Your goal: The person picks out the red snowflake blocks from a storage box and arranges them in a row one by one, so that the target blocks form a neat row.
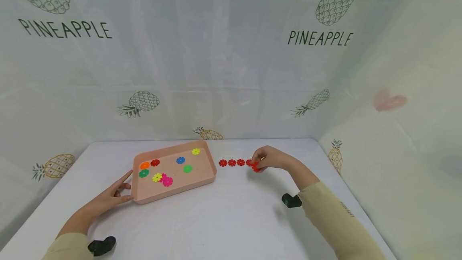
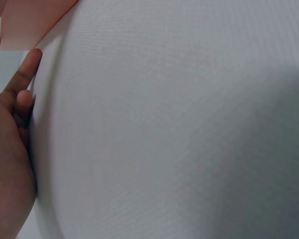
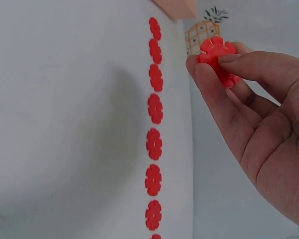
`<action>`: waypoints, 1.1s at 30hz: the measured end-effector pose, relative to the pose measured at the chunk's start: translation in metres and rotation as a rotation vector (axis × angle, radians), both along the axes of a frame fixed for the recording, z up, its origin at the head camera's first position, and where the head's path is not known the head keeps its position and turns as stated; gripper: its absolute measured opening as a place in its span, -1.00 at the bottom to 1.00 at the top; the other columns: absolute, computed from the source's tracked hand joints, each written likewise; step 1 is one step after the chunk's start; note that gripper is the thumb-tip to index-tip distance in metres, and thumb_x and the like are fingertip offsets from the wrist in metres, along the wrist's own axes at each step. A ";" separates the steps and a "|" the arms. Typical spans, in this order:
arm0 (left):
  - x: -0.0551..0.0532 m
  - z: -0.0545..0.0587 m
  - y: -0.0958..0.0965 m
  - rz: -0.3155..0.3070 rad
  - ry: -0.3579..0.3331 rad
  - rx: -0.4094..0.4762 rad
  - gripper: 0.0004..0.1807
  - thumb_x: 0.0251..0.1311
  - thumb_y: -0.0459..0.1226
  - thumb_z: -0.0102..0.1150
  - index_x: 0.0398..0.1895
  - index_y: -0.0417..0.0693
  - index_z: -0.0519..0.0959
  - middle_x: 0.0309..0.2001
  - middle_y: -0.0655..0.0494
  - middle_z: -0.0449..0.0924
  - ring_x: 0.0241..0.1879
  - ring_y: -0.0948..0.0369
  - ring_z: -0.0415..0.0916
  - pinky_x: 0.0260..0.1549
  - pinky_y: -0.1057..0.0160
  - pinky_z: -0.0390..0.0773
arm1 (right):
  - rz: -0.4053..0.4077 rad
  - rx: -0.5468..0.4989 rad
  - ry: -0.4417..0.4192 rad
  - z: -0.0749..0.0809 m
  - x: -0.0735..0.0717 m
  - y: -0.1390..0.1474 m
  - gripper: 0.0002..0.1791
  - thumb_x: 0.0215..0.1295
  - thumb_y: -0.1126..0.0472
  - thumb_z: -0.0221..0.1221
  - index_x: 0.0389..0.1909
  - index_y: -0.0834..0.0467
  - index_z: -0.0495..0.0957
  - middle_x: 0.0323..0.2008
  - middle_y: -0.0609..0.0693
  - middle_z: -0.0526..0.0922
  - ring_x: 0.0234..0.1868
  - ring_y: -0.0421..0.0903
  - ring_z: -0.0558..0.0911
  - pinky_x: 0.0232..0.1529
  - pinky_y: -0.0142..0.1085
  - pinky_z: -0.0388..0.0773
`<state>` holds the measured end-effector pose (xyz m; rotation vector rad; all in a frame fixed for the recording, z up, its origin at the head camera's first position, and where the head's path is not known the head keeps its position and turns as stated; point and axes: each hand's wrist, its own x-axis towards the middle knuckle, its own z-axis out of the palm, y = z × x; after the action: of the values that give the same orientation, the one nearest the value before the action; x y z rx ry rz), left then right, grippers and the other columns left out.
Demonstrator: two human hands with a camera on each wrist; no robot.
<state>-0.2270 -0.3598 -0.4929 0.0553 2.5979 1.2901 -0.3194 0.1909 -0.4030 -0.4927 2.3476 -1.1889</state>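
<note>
My right hand [image 1: 272, 157] is raised over the right part of the table, pinching a red flower-shaped plastic disc [image 3: 217, 57] between thumb and fingers. Below it, several matching red discs [image 1: 232, 163] lie flat in a straight row, which the right wrist view shows running on past the hand [image 3: 155, 108]. At the left end of the shallow pink tray [image 1: 173, 193], my left hand [image 1: 104, 199] has its thumb and a finger touching the rim, the fingers loosely spread. Inside the tray are loose flower discs: orange, red, blue, pink, yellow [image 1: 195, 151] and green [image 1: 187, 169].
The tray sits slightly slanted on the white-covered table [image 1: 231, 224]. A pineapple-printed curtain [image 1: 216, 71] hangs behind the table and along its sides. Black wrist devices [image 1: 291, 200] show beside both forearms.
</note>
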 end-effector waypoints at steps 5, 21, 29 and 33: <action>-0.001 -0.001 0.000 0.013 -0.007 -0.003 0.11 0.17 -0.05 0.34 0.56 -0.06 -0.22 0.12 -0.23 0.25 -0.18 0.04 0.16 -0.34 0.18 0.28 | -0.007 -0.024 0.013 0.002 0.004 0.017 -0.88 0.26 0.44 0.21 -0.20 0.38 0.57 -0.29 0.15 0.60 -0.30 0.02 0.66 -0.17 -0.17 0.62; -0.001 0.000 -0.001 0.025 -0.025 -0.008 0.11 0.17 -0.04 0.34 0.56 -0.04 -0.24 0.13 -0.25 0.24 -0.14 0.02 0.17 -0.30 0.14 0.30 | -0.175 -0.038 0.062 -0.023 0.008 0.055 -0.85 0.27 0.47 0.12 -0.16 0.37 0.56 -0.24 0.13 0.58 -0.26 0.00 0.62 -0.16 -0.17 0.61; 0.000 0.001 0.000 0.010 -0.014 -0.015 0.10 0.19 -0.03 0.32 0.56 -0.05 -0.23 0.16 -0.28 0.23 -0.10 -0.01 0.18 -0.27 0.13 0.31 | -0.292 -0.073 0.104 -0.040 0.010 0.075 -0.82 0.28 0.46 0.14 -0.11 0.39 0.56 -0.18 0.16 0.60 -0.22 0.00 0.61 -0.15 -0.18 0.61; 0.001 0.002 -0.001 -0.003 0.001 -0.019 0.09 0.20 -0.04 0.31 0.56 -0.04 -0.24 0.16 -0.30 0.23 -0.09 -0.02 0.18 -0.26 0.12 0.33 | -0.379 -0.079 0.128 -0.046 0.012 0.081 -0.78 0.30 0.42 0.16 -0.06 0.38 0.56 -0.13 0.20 0.58 -0.23 -0.01 0.62 -0.16 -0.20 0.61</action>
<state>-0.2262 -0.3603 -0.4910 0.0564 2.6094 1.2640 -0.3069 0.2715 -0.4490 -0.1540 2.5891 -1.4590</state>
